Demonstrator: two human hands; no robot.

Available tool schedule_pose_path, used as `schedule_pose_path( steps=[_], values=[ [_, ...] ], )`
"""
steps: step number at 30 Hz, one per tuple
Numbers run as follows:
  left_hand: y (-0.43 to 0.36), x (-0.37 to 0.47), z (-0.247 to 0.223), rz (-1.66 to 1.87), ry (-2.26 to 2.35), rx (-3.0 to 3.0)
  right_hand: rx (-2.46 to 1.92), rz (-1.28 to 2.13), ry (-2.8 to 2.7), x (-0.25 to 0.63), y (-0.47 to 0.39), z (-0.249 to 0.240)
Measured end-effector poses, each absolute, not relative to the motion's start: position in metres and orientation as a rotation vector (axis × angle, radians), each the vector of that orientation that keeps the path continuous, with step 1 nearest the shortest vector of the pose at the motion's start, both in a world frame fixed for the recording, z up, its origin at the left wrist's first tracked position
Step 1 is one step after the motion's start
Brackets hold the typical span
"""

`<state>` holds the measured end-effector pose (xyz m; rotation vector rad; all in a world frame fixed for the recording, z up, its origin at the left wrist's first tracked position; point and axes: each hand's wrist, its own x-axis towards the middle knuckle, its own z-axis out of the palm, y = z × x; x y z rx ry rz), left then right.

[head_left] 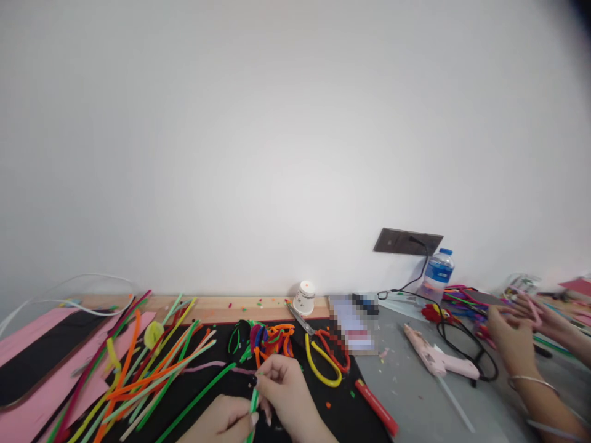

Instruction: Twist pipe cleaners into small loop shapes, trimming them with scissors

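A light green stem (254, 401) is pinched between the thumb and fingers of the left hand (224, 421), and its upper end is gripped by the fingertips of the right hand (287, 392), so that it is held nearly upright between the two over a black mat (339, 406). Just left of the left hand, a darker green stem (198, 400) is laid slantwise, and farther left a loose heap of coloured stems (157, 375) is spread. Beyond the right hand, a tangle of bent stems (274, 339) is seen, with a paper cup (304, 298) placed behind it. To the right of that hand, scissors (321, 354) with yellow and red handles are set down, near a red stick (376, 406). Farther right, a pink glue gun (441, 362) is laid, and a pink stem (535, 312) is held by a co-worker's hands (514, 338).
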<state>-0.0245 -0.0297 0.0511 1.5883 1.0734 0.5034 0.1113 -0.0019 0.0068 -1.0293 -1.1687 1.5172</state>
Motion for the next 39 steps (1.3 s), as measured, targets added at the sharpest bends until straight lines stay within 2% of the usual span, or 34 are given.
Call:
schedule_pose_path(
  steps=[9,27,39],
  values=[
    [-0.016,-0.017,-0.028,0.633,0.857,1.061,-0.918,1.504,-1.174,0.111,-0.005,0.008],
    [-0.009,-0.029,-0.007,0.534,0.792,0.92,-1.0,1.538,-1.051,0.105,-0.001,0.005],
    [-0.005,-0.029,-0.011,0.583,0.794,0.852,-1.028,1.462,-1.157,0.115,0.004,0.0]
  ],
)
